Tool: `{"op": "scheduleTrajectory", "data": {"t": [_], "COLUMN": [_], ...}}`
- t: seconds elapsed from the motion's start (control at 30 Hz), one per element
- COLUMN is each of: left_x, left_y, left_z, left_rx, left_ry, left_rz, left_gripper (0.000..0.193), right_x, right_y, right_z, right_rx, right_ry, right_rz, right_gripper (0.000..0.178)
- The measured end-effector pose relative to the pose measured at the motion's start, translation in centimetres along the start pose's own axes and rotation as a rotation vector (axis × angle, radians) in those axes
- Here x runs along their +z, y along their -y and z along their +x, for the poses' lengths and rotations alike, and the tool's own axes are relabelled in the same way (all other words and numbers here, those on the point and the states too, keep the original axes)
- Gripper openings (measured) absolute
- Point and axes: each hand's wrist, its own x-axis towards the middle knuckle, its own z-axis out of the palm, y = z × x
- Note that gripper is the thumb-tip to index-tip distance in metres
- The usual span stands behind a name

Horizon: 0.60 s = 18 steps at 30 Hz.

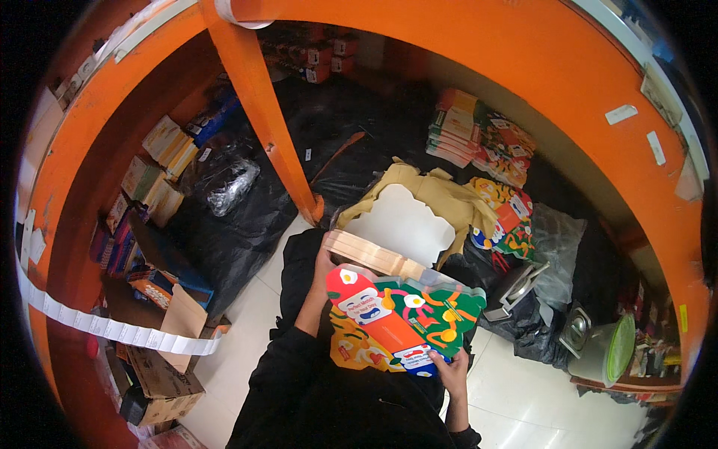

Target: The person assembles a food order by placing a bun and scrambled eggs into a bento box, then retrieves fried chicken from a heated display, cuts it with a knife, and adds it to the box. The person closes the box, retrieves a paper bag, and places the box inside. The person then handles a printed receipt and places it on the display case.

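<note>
A thick stack of colourful die-cut cards (426, 314) lies over my lap, printed with cartoon faces and food shapes in red, green, orange and blue. My left hand (321, 273) is closed on its left side, the fingers partly hidden behind it. At the lower right edge, my right hand (451, 373) grips the cards between thumb and fingers. The pale cut edges of the cards show along the far side. Just beyond, a white shaped sheet (404, 222) rests in crumpled brown wrapping paper (467, 202).
An orange shelf post (269, 120) stands ahead, under a curved-looking orange beam (486, 30). More printed cards (452, 131) lie at the far right on black plastic sheeting. Steel pan lids (516, 288) and a lidded tub (609, 355) sit rightward. Cardboard boxes (161, 382) crowd the left.
</note>
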Motion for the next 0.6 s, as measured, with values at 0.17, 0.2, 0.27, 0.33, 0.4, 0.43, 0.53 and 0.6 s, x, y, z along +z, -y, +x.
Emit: {"op": "scheduleTrajectory", "data": {"t": [0.17,0.2,0.27,0.33,0.4,0.43,0.53,0.6], "left_x": [0.1,0.1,0.1,0.3,0.4,0.3,0.4,0.0], "left_y": [0.2,0.2,-0.1,-0.5,-0.9,-1.1,-1.4,-1.6], "left_z": [0.2,0.2,0.2,0.1,0.2,0.2,0.2,0.0], "left_rx": [-0.063,-0.064,-0.058,-0.046,-0.096,-0.104,-0.085,0.088], "left_ry": [0.038,0.041,0.019,-0.006,-0.024,-0.019,0.003,0.048], "left_rz": [-0.087,-0.079,-0.058,-0.044,-0.089,-0.089,0.003,0.113], "left_gripper": [0.056,0.056,0.054,0.053,0.053,0.054,0.057,0.056], "right_x": [0.4,0.5,0.6,0.5,0.2,-0.2,-1.7,-2.4], "right_y": [0.4,0.5,0.4,0.4,0.3,0.3,0.7,1.1], "right_z": [0.0,0.0,-0.2,-0.6,-1.3,-1.7,-2.5,-2.8], "right_rx": [-0.018,-0.014,-0.007,-0.032,-0.055,-0.065,-0.091,-0.183], "right_ry": [-0.023,-0.030,-0.048,-0.053,-0.068,-0.079,-0.160,-0.310], "right_rz": [-0.019,-0.003,0.036,0.029,0.052,0.078,0.188,0.252], "right_gripper": [0.031,0.032,0.032,0.032,0.032,0.032,0.038,0.046]}}
